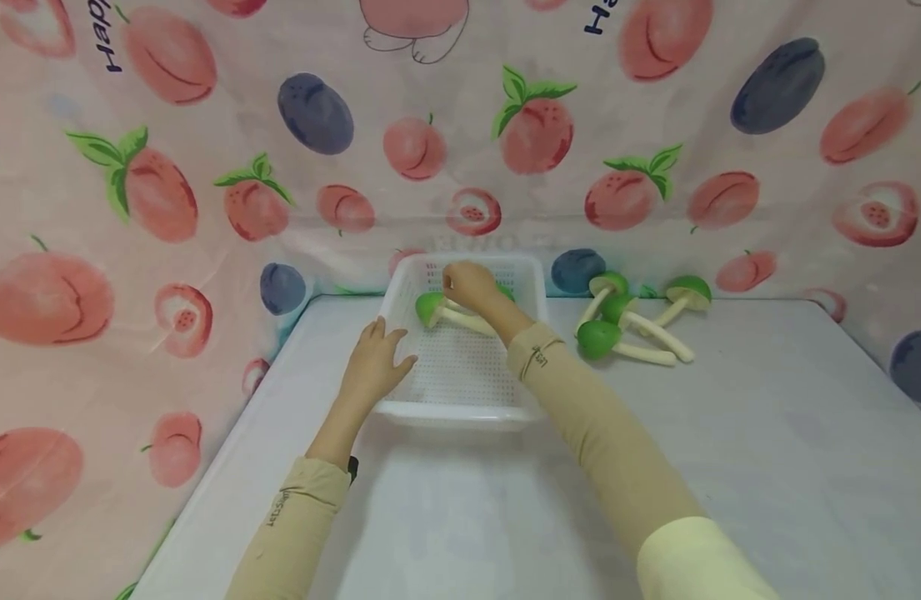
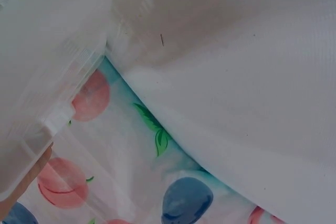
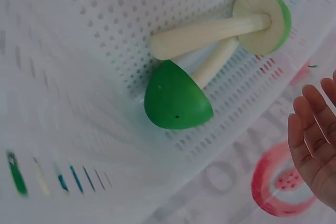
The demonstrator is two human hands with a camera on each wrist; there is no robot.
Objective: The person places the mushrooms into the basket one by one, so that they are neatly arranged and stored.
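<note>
- The work in hand looks like gathering green-capped toy mushrooms into the white basket (image 1: 452, 414), probably at the point just after one is let go.
- Two mushrooms lie inside, towards its far end: one mushroom with its cap at the left (image 1: 431, 309), and a second mushroom (image 1: 505, 292) partly hidden behind the right wrist. The right wrist view shows their stems crossing.
- Four more, a loose cluster of mushrooms (image 1: 598, 339), lie on the counter (image 1: 768, 458) to the right of the basket.
- If the gathering goes on, the next move calls for lifting the right hand (image 1: 471, 287) clear of the far rim, swinging right, and taking a near mushroom without dragging its neighbours.
- The right arm slants in from the near right, its hand above the basket's far part. Its grip is empty: fingers loosely bent, palm bare.
- The left hand (image 1: 373, 362) is at the left rim, fingers extended, thumb apart and pointing right. Its grip holds no mushroom; it seems to steady the basket.
</note>
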